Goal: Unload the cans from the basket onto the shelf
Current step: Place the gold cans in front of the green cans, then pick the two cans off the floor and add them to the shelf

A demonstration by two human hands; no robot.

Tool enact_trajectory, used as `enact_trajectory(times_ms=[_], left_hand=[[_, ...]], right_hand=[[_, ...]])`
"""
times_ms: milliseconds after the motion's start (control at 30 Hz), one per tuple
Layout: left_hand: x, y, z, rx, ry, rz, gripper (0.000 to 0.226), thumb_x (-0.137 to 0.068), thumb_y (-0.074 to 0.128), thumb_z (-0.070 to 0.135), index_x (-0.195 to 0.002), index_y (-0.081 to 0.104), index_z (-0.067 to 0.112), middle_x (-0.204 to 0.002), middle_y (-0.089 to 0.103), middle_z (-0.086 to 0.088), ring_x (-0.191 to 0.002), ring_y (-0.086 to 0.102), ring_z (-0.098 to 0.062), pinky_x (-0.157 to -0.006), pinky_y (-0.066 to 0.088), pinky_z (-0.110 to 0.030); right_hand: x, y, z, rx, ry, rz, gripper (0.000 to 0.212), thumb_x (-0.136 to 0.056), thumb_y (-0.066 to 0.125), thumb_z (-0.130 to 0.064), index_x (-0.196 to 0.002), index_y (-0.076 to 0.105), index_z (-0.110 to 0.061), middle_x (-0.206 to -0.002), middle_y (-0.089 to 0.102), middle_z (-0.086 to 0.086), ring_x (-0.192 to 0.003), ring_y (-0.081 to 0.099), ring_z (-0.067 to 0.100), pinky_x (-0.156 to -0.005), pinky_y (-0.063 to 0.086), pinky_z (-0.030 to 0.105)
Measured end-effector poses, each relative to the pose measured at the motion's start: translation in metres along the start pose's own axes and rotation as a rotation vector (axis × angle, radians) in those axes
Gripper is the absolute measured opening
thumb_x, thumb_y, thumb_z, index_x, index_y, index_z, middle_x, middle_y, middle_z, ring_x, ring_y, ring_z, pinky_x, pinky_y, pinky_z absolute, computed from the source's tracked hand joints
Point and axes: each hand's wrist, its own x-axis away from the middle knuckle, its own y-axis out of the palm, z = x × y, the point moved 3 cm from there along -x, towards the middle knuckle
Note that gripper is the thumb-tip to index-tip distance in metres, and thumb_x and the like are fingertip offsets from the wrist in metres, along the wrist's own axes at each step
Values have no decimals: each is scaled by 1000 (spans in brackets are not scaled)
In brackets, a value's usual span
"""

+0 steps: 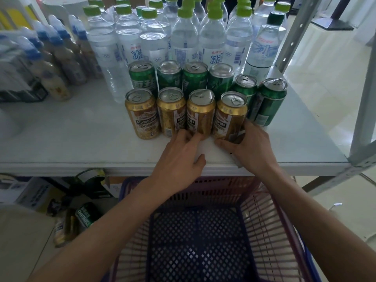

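Note:
Several gold cans stand in a front row on the white shelf, with several green cans in a row behind them. My right hand wraps around the base of the rightmost gold can. My left hand rests on the shelf with its fingertips touching the base of the neighbouring gold can. The purple basket sits below the shelf edge between my forearms, and no cans show inside it.
Clear water bottles with green caps fill the back of the shelf. Brown drink bottles with blue caps stand at the left. A grey metal upright frames the right side. Boxes and cans lie on the lower level.

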Motion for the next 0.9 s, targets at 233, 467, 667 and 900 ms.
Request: enact_trajectory(times_ms=[233,467,667,900], left_hand=[[-2,4,-1,-31,-17,14,47,-93,58,28,-140,51,21,-118,46,-9,-112,46,-27,-93,43,-38],[-7,5,-1,22,-76,43,36,-92,59,20,-128,60,18,-112,46,-12,-106,46,-30,-88,45,-41],[6,0,-1,127,-154,41,33,-92,58,14,-125,62,14,-120,49,-13,-113,48,-30,-91,47,-46],[40,-35,8,300,-427,-97,39,-101,49,18,-140,51,17,-138,46,-10,-121,50,-27,-105,44,-41]], right_hand=[[2,6,-2,18,13,35,67,-76,83,-51,-126,58,-15,-118,63,5,-107,61,25,-81,39,23],[10,9,-9,25,96,11,74,-77,82,-43,-137,51,-12,-131,53,6,-119,52,23,-90,36,21],[30,11,-32,76,172,-4,66,-87,75,-32,-141,43,-8,-131,45,11,-118,49,28,-97,38,25],[60,-15,-82,404,328,-127,90,-90,67,-49,-152,27,3,-145,39,20,-132,40,37,-113,35,44]])
